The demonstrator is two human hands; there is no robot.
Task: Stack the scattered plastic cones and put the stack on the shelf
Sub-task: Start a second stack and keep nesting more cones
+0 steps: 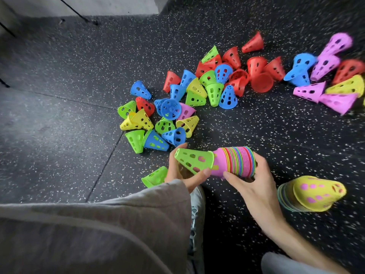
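Observation:
My right hand grips a sideways stack of nested cones with many coloured rims and a pink cone on its end. My left hand holds a green perforated cone that sits partly over the pink tip of that stack. A second stack topped by a yellow cone lies on the floor to the right. Several loose cones in blue, green, yellow, red and pink lie scattered on the floor ahead. One green cone rests just below my left hand.
The floor is dark speckled rubber with tile seams. More pink, blue, red and yellow cones lie at the far right. A pale wall base runs along the top left. My grey sleeve fills the lower left. No shelf shows.

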